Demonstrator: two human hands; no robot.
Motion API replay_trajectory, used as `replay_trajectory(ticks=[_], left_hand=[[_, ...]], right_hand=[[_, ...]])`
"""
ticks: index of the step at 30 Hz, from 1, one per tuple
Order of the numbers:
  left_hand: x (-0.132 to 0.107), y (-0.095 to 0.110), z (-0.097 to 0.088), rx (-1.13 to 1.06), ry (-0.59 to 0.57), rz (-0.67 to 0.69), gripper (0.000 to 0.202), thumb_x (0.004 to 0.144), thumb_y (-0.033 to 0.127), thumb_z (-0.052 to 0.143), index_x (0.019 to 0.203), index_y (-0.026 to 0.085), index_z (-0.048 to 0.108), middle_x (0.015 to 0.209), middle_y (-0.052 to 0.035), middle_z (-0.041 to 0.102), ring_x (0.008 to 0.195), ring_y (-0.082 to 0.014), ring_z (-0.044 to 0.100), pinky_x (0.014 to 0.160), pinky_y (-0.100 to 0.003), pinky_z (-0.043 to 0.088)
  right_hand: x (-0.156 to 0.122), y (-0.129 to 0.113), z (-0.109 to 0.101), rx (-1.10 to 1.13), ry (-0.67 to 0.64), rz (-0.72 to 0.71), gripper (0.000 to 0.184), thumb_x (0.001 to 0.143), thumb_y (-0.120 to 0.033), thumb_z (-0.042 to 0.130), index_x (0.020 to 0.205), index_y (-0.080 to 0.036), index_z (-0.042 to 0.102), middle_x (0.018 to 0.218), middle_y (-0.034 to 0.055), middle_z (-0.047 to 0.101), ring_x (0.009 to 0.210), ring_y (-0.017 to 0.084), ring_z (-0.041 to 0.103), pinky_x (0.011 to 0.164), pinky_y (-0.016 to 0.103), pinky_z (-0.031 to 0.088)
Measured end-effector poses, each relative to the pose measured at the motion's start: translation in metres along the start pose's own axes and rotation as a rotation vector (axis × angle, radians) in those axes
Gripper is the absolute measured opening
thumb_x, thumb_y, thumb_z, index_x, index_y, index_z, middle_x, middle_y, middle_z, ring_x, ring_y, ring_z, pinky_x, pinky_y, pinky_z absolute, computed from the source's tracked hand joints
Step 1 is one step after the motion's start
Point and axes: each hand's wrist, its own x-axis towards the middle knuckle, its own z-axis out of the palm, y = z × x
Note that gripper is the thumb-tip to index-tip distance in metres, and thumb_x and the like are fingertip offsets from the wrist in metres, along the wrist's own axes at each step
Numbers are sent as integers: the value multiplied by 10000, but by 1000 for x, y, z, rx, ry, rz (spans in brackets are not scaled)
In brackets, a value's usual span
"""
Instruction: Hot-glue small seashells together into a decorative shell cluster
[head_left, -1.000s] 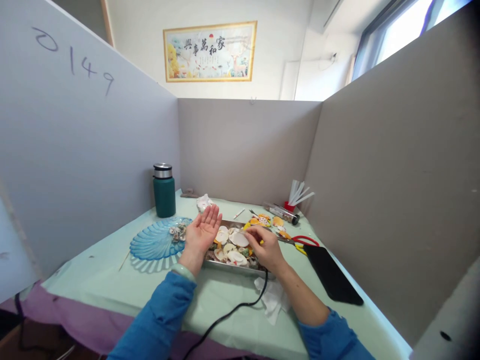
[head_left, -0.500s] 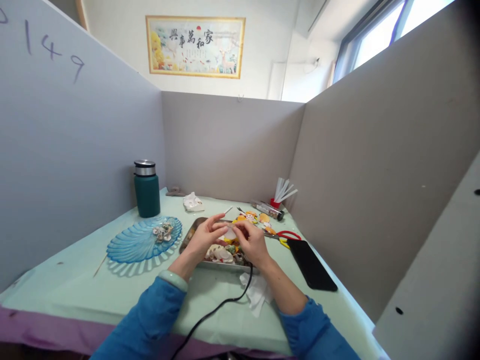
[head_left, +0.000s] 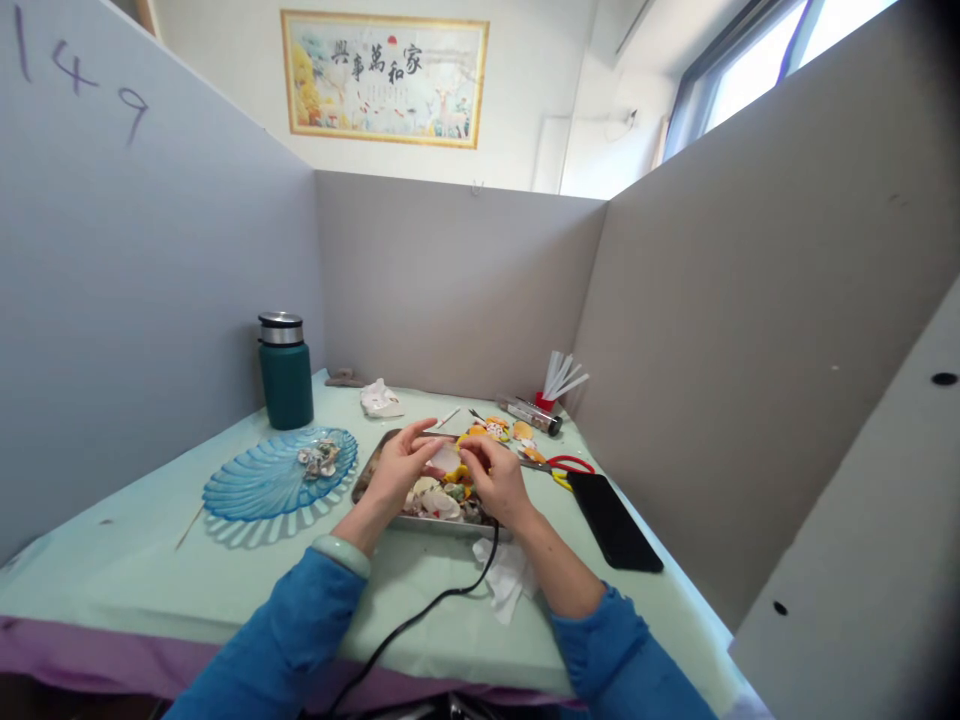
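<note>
Above a metal tray (head_left: pixel 442 526), my two hands are close together. A thin, pale, roundish piece (head_left: pixel 446 458) shows between them. My left hand (head_left: pixel 401 470) has its thumb and fingers closed at the left edge of this piece, its index finger raised. The fingertips of my right hand (head_left: pixel 493 475) are pinched together by the right edge; what lies in that pinch is too small to make out. Below, the tray holds a mix of cream shell-like pieces (head_left: pixel 439 500) and yellow bits (head_left: pixel 457 475). A black cord (head_left: pixel 442 597) runs from under my right hand to the table's front edge.
At left are a blue scalloped plate (head_left: pixel 255 485) with small pieces on it and a green bottle (head_left: pixel 286 385). Rightward lie scissors (head_left: pixel 566 464), a black phone (head_left: pixel 615 525), and a red cup (head_left: pixel 545 402) of white sticks. Crumpled tissue (head_left: pixel 506 580) lies in front of the tray.
The whole view has shifted slightly. My hands have moved a little apart over the tray, and more of the pale piece shows between them.
</note>
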Motion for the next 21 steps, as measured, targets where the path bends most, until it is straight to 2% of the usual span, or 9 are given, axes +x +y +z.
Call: replay_trajectory(ticks=[7,12,16,21], left_hand=[[-2,1,-1,-38,-71,-24,570,689,300,735,1193,125,531,965,-107,703,821,-185,667,622,-267,579],[-2,1,-1,6,-56,-14,530,692,328,732,1148,115,567,958,-108,715,820,-176,675,677,-255,572],[-1,0,-3,16,-66,-16,552,702,308,726,1184,111,540,942,-110,718,776,-172,681,677,-271,576],[1,-5,-8,4,-100,-8,571,709,308,720,1212,124,522,947,-114,713,765,-184,685,654,-279,579]], right_hand=[[1,-1,-1,20,-1,-21,127,890,-244,509,887,-184,621,737,6,607,596,122,509,589,237,400],[2,-3,-1,6,-5,-48,126,892,-235,503,903,-185,619,787,22,625,617,128,520,611,242,414],[2,-5,-2,11,-25,-107,152,901,-222,488,942,-194,631,870,42,647,711,146,558,678,257,435],[1,-6,-3,3,-49,-106,164,905,-247,487,944,-195,637,835,44,639,696,152,549,674,271,440]])
